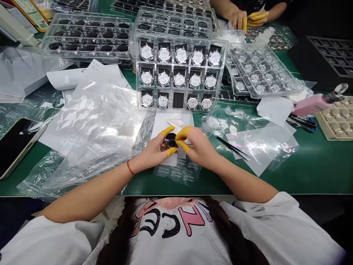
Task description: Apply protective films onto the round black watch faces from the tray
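My left hand (160, 148) grips a round watch head (170, 140) by its rim, its glossy black face turned up. Yellow finger cots cover the thumb and a finger of that hand. At the watch's right edge, my right hand (195, 145), also in yellow cots and slightly blurred, has thumb and finger drawn together; what lies between them is too small to make out. Beneath both hands are white paper (188, 119) and a printed clear sheet (179, 171). Behind them a clear tray (223, 79) of silver-backed watch heads stands tilted up, with one pocket in its lowest row bare.
Plastic bags (110, 114) and a phone (16, 143) lie left. Black tweezers (233, 148), a pink bottle (311, 105) and a beige tray (333, 127) are right. More watch trays (88, 36) stand behind. Across the table a co-worker's hands (248, 19) wear yellow cots.
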`<action>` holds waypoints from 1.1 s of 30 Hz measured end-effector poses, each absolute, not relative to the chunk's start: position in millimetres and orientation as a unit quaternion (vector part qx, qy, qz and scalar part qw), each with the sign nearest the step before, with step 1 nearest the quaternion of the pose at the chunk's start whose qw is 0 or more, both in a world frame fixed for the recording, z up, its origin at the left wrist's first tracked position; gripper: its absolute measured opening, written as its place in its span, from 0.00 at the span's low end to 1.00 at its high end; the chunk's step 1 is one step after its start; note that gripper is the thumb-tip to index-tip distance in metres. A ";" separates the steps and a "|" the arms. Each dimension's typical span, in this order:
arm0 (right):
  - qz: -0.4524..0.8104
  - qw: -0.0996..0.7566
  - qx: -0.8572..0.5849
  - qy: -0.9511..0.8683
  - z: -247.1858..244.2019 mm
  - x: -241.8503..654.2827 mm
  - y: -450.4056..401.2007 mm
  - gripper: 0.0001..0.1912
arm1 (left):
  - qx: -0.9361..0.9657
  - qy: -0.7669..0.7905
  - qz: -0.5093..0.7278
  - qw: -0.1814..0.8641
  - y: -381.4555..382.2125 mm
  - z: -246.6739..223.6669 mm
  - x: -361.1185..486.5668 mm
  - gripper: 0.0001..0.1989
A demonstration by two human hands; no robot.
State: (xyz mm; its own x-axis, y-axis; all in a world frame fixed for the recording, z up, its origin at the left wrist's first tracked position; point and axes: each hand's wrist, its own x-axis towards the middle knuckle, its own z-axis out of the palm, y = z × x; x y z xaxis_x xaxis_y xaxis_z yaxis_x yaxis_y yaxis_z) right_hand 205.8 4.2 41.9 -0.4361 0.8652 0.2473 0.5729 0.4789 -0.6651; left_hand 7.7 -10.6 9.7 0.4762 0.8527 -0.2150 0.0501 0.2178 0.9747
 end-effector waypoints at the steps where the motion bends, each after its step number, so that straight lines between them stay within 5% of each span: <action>1: 0.240 0.275 -0.491 -0.791 43.3 216.0 10.7 0.03 | 0.534 0.413 0.303 0.673 -9.8 9.0 7.3 0.36; 6: 0.156 0.170 -0.698 -0.678 43.1 266.3 47.3 0.07 | 0.485 0.429 0.303 0.699 -7.3 10.4 6.9 0.36; 16: 0.165 0.148 -0.508 -0.832 7.3 190.9 71.3 0.10 | 0.471 0.441 0.305 0.700 -7.7 24.3 8.8 0.27; 23: 0.089 0.364 -0.365 -0.852 26.7 198.1 19.2 0.05 | 0.486 0.455 0.342 0.663 -3.5 17.9 2.5 0.30; 28: -0.006 0.384 -0.272 -0.883 17.1 176.6 5.8 0.07 | 0.592 0.451 0.311 0.591 -6.5 9.8 1.1 0.27; 33: -0.038 0.418 -0.318 -0.850 12.3 184.1 20.3 0.06 | 0.513 0.435 0.372 0.640 -5.0 15.6 4.7 0.29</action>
State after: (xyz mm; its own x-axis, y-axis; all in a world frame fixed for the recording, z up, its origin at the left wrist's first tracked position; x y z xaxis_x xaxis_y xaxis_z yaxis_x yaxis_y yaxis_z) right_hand 184.1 20.3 12.3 -0.4475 0.5096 0.7349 0.5724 0.7946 -0.2024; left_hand 4.7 -5.0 15.6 0.3449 0.9223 -0.1744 -0.0312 0.1970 0.9799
